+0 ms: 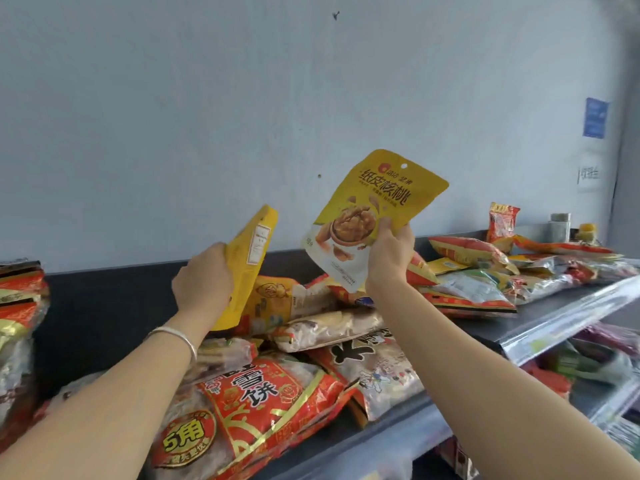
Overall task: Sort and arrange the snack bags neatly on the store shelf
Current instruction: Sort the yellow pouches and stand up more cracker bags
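Both hands are up: the left hand (202,280) is gripping one yellow walnut bag (247,261), the right hand (391,252) is pinching another (375,209) by its corner above the heaped shelf (433,424). That thin pinch is risking a slip into the pile.

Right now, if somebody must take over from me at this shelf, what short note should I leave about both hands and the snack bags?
Left hand: grips a yellow pouch, back side showing, held up.
Right hand: holds a yellow walnut pouch by its lower part, front toward the camera.
Top shelf: a loose heap, a red rice-cracker bag in front, further bags strewn to the right.
Done: two yellow pouches picked out.
Left: set them down together, then straighten the heap.
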Demonstrator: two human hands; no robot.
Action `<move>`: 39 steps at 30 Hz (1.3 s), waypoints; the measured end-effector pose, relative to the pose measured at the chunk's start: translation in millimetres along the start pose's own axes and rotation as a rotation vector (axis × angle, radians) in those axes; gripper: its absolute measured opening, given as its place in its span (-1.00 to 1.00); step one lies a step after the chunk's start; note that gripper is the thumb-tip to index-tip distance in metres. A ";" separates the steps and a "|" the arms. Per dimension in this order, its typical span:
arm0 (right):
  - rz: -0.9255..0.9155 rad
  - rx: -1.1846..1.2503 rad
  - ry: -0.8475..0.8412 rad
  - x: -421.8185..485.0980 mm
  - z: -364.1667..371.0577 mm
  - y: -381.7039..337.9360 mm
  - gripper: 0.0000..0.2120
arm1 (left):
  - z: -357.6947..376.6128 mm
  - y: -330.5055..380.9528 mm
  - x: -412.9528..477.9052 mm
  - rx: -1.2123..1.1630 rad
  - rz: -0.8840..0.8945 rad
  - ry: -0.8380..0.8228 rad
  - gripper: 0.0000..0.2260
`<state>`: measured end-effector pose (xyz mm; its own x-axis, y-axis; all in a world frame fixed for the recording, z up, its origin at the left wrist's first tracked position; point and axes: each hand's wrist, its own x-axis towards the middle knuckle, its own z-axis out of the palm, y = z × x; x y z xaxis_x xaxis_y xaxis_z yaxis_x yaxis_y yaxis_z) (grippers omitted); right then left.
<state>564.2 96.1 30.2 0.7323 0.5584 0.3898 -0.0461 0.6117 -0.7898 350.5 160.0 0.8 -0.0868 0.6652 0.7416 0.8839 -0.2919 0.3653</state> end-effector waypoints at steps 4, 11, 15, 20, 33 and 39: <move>-0.055 -0.098 -0.012 34.8 -68.9 -14.5 -0.76 | 16.6 84.9 -11.5 -0.197 0.086 0.073 -0.73; -0.062 -0.204 0.010 100.2 -181.7 -38.9 -0.77 | 44.9 239.6 -41.9 -0.468 0.251 0.117 -0.68; -0.066 -0.254 0.007 129.8 -229.0 -42.5 -0.79 | 73.4 297.8 -57.1 -0.531 0.290 0.040 -0.70; -0.073 -0.300 0.080 174.8 -270.2 -30.5 -0.75 | 116.6 346.8 -53.4 -0.595 0.202 -0.043 -0.73; -0.235 -0.299 0.259 315.7 -300.7 -4.2 -0.77 | 236.7 444.1 17.7 -0.851 0.193 -0.040 -0.71; -0.279 -0.341 0.275 372.1 -310.9 13.2 -0.82 | 285.3 476.8 41.4 -0.883 0.190 -0.065 -0.71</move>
<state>1047.3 137.7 17.6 0.8387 0.2038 0.5050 0.3672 0.4734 -0.8007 899.5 244.4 45.2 0.0747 0.5816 0.8100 0.2038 -0.8041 0.5585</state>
